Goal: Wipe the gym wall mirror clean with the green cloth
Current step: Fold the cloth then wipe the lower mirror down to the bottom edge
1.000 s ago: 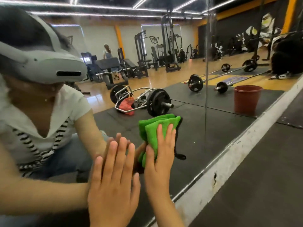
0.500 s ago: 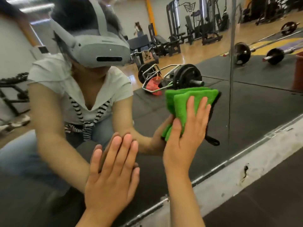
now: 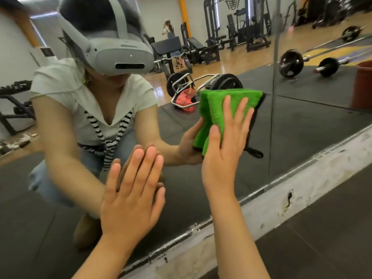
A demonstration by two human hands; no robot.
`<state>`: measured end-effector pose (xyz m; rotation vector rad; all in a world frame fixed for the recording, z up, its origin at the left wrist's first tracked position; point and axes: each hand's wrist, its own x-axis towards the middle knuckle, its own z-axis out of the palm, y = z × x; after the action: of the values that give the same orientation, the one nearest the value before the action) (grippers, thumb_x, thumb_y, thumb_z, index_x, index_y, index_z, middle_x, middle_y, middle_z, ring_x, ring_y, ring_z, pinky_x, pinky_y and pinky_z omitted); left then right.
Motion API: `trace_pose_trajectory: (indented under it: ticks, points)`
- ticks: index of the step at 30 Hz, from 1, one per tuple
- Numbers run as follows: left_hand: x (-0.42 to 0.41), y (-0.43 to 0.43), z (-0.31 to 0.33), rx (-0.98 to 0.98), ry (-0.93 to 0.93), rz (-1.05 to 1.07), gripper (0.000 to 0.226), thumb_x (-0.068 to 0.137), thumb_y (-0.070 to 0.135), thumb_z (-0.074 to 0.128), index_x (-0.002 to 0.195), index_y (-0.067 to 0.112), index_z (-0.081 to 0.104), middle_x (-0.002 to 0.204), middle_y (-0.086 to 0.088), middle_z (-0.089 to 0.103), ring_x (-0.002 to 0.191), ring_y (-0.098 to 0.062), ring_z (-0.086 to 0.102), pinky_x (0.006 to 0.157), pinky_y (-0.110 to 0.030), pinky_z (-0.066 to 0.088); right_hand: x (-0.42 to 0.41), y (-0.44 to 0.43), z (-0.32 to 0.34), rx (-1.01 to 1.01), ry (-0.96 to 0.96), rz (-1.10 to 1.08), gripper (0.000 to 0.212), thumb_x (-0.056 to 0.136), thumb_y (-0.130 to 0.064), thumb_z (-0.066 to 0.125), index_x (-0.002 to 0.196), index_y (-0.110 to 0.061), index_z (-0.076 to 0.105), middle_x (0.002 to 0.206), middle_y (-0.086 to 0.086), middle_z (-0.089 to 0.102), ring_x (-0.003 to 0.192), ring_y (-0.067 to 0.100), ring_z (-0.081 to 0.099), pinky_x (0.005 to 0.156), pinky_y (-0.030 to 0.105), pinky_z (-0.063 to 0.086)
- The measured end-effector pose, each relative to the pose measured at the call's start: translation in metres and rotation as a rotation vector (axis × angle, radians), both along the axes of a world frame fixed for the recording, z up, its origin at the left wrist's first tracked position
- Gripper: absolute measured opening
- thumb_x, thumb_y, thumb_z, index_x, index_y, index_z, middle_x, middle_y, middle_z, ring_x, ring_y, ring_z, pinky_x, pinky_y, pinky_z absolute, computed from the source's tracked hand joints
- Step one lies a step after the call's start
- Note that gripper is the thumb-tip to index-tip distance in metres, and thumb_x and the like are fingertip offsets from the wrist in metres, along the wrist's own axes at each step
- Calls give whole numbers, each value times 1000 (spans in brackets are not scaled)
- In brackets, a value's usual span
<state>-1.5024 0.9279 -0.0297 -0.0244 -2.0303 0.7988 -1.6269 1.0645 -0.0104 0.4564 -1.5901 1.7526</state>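
Observation:
The wall mirror [image 3: 302, 133] fills most of the view and reaches down almost to the floor. A folded green cloth [image 3: 223, 109] with a black edge lies flat against the glass. My right hand [image 3: 225, 150] presses the cloth to the mirror with straight, spread fingers. Lower left of it, my left hand [image 3: 132, 194] rests flat on the bare glass, fingers straight and together. The mirror reflects a crouching person in a headset and both hands.
A scuffed white base strip [image 3: 291, 200] runs below the mirror, with dark rubber floor [image 3: 322, 244] beside it. A vertical seam [image 3: 274, 77] splits the mirror panels. Reflected are barbells, a trap bar, weight machines, a reddish bucket [image 3: 363, 85] and a distant person.
The view has swung left and lower, bringing the reflected person to the centre. My right hand with the cloth has slid up and right on the glass. My left hand stays flat.

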Motion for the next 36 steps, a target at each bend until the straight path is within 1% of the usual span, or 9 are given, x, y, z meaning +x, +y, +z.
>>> trace_pose_trajectory:
  ticks: [3,7,13,15,19,22,27,32,36]
  points:
    - [2,1,2,23,9,-14,66,99,33,44,159,9,25,166,-8,21,155,-23,13,126,-46,6,-17,17,-19,-30,-65,30,51,102,-25,34,150,-37,21,160,-15,3,152,6,-6,123,30,-2]
    - [1,4,2,76,10,-25,68,98,36,50,157,8,31,164,-8,24,155,-22,12,126,-46,6,-17,27,-32,-179,-426,12,56,102,-28,30,156,-32,16,167,-5,-3,153,14,-8,125,43,-1]
    - [-3,11,-2,154,38,-25,73,94,38,52,158,11,29,165,-5,22,156,-19,8,126,-47,5,-7,22,18,21,-110,136,49,105,-29,28,152,-38,16,167,-7,-1,150,3,-13,120,29,-9]
    - [-2,11,-2,160,38,-29,72,94,37,53,157,10,30,165,-6,25,155,-20,10,126,-47,5,-11,29,2,5,-165,94,50,107,-25,29,153,-36,15,167,-7,-2,150,3,-11,120,26,-7]
    - [2,11,2,183,-10,-28,77,91,41,53,158,10,29,165,-8,25,155,-20,9,126,-45,2,-11,41,-15,-84,-442,97,50,110,-20,27,155,-37,11,167,-6,-10,152,12,-13,124,44,-4]
    - [7,13,5,214,-88,-13,84,89,48,49,159,10,24,167,-7,18,156,-20,4,125,-45,-1,-11,39,22,12,-284,133,45,111,-22,26,146,-46,12,167,-3,-11,152,15,-17,123,38,-10]
    - [11,18,10,243,-142,10,88,87,49,49,160,10,18,169,-7,11,156,-21,0,125,-44,-6,-31,37,44,27,-138,10,49,109,-16,30,157,-21,21,167,6,0,154,21,-7,118,25,-6]
    - [14,20,14,274,-170,-18,91,85,49,50,160,9,18,169,-7,10,156,-21,1,125,-44,-7,-29,31,17,-199,-373,-10,51,109,-18,29,158,-27,18,168,4,-3,154,18,-6,124,44,0]
    - [12,26,12,295,-170,-19,91,86,50,48,160,7,17,169,-9,5,156,-23,-4,124,-47,-9,-29,27,52,-73,-191,-11,50,108,-15,31,156,-24,25,168,5,2,154,22,-7,120,36,-7]
